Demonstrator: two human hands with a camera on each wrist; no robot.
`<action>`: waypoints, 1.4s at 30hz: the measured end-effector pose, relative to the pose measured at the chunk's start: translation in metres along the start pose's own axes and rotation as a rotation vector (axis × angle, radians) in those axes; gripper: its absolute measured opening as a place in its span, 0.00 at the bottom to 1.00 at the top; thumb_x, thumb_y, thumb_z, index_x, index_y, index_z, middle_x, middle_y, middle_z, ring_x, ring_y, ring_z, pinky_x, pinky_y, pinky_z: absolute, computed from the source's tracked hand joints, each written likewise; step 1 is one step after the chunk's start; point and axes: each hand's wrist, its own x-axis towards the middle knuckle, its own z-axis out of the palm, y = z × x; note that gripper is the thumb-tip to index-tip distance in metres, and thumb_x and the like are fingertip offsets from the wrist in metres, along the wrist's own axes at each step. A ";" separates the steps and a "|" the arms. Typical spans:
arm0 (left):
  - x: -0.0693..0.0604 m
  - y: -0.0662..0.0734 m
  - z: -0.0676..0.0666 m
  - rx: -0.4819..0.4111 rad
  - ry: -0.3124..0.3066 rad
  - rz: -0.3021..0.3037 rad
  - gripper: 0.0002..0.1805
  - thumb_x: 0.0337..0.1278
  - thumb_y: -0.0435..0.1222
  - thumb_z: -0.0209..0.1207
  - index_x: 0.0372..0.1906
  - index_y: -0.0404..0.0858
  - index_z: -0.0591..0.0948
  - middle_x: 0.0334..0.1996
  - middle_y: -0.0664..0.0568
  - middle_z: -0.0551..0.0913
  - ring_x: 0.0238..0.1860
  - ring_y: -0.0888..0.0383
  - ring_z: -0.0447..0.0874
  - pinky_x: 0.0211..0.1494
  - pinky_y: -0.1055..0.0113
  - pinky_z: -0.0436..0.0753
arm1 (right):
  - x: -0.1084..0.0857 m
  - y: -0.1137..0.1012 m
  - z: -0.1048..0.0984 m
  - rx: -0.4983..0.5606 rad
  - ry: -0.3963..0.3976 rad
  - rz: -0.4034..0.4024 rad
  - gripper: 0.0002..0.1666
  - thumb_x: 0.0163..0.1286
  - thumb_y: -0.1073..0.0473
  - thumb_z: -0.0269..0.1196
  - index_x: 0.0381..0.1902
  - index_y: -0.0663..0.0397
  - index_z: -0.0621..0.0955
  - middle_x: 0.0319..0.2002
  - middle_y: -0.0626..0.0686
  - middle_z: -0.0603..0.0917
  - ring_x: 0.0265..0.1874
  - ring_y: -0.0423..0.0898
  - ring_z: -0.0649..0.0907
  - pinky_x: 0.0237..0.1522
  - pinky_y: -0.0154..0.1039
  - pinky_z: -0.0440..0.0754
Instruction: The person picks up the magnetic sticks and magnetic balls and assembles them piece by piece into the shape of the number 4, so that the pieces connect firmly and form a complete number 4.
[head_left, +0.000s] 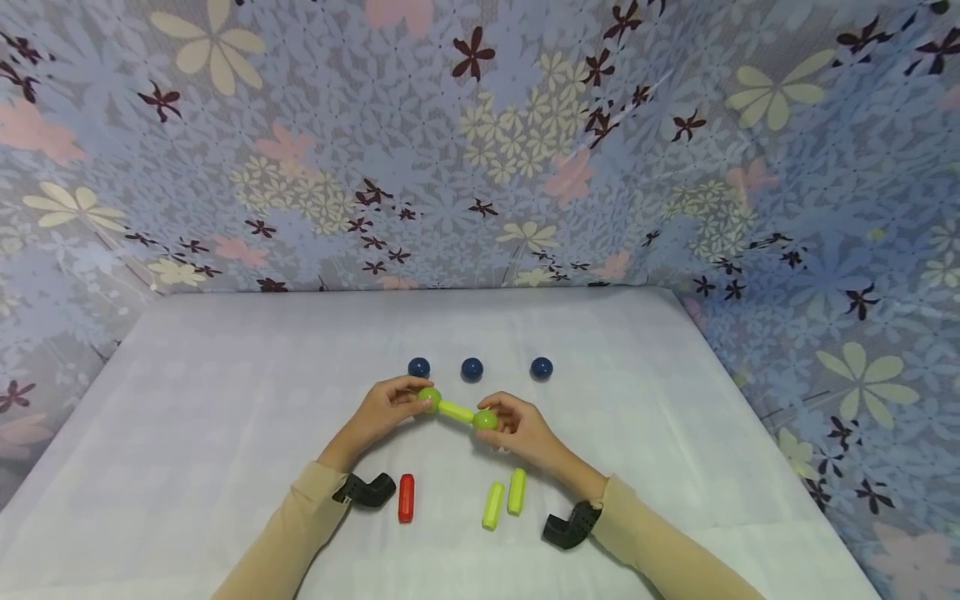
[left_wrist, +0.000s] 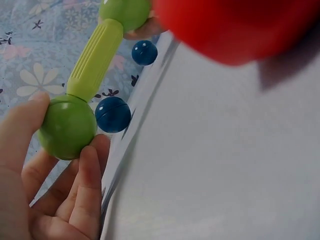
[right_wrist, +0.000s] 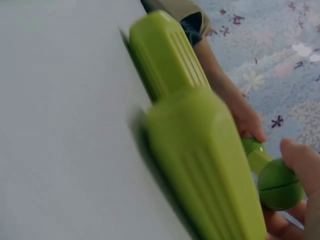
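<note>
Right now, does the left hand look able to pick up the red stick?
Probably not: the left hand grips a green ball, so it would likely have to let go first. Otherwise, nothing visibly covers the red stick.

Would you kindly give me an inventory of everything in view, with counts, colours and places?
table: 1, white-covered, beneath the parts
floral cloth: pieces uncountable, mostly blue, behind and beside the table
blue balls: 3, dark blue, rough row on the table
green balls: 2, green, at both ends of the joined rod
joined rod: 1, yellow-green, between the green balls
loose rods: 2, yellow-green, near part of the table
red rod: 1, red, left of the loose rods
wrist devices: 2, black, one per wrist
sleeves: 2, beige, on the arms
left hand: 1, bare, holding one green ball
right hand: 1, bare, holding the other
</note>
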 end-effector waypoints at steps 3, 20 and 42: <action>0.001 0.000 0.000 0.004 0.015 -0.011 0.20 0.59 0.34 0.61 0.54 0.30 0.77 0.46 0.36 0.82 0.36 0.70 0.81 0.40 0.78 0.81 | 0.001 0.007 0.003 -0.056 -0.032 0.003 0.23 0.58 0.68 0.68 0.51 0.67 0.77 0.27 0.45 0.78 0.20 0.34 0.75 0.22 0.25 0.73; -0.015 -0.010 -0.004 0.016 0.025 0.071 0.22 0.63 0.38 0.58 0.56 0.27 0.74 0.42 0.41 0.83 0.32 0.69 0.80 0.39 0.77 0.82 | 0.005 0.019 0.020 -0.145 -0.180 -0.097 0.20 0.55 0.60 0.72 0.47 0.54 0.81 0.33 0.55 0.85 0.23 0.32 0.74 0.22 0.24 0.69; 0.000 0.005 0.004 0.128 -0.078 0.041 0.34 0.53 0.31 0.65 0.66 0.31 0.67 0.53 0.36 0.77 0.42 0.52 0.82 0.44 0.77 0.81 | 0.005 0.015 0.020 -0.373 -0.123 -0.215 0.12 0.57 0.54 0.70 0.40 0.48 0.84 0.31 0.46 0.83 0.21 0.28 0.70 0.23 0.24 0.71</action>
